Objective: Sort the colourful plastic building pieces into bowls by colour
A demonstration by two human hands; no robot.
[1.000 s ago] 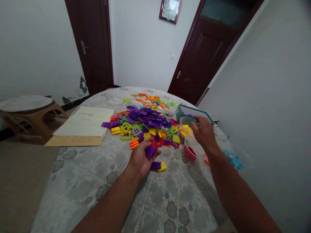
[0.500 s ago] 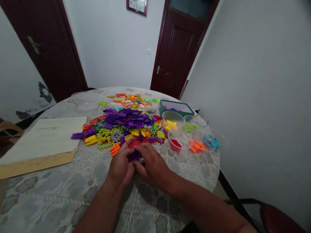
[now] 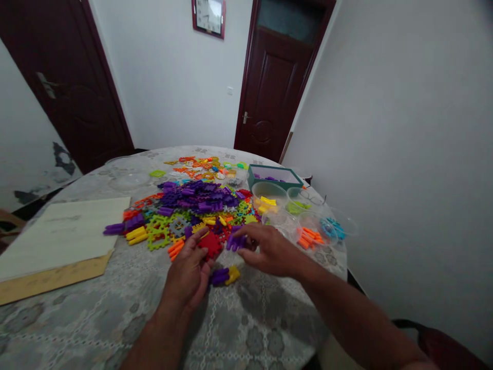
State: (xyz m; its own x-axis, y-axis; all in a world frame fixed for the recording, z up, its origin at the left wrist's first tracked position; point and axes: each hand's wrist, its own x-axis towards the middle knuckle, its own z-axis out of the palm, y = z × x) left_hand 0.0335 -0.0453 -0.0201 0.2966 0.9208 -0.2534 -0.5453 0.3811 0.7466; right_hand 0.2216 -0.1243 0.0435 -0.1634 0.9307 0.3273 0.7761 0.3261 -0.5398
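Note:
My left hand (image 3: 187,275) grips a red gear-edged plastic piece (image 3: 211,245) between thumb and fingers. Close beside it, my right hand (image 3: 274,250) pinches a purple ribbed plastic piece (image 3: 234,241) with its fingertips, a short gap from the red one. Just below the left fingers show a dark purple tube-like piece (image 3: 220,277) and a yellow piece (image 3: 232,275); whether they join the red piece is hidden. Beyond both hands lies a heap of purple gear-edged pieces (image 3: 196,195) over green, grey, yellow and red ones.
Clear plastic bowls stand at right, one with yellow pieces (image 3: 267,204), one with orange pieces (image 3: 309,238), near blue pieces (image 3: 333,228). Behind them sits a green-edged box (image 3: 276,175). At left lies a pale paper sheet (image 3: 65,226) on brown card (image 3: 57,277).
My hands have moved apart, the right one shifting rightward with the purple piece. The red piece in my left hand and the purple and yellow pieces below now show more. The view has tilted up slightly.

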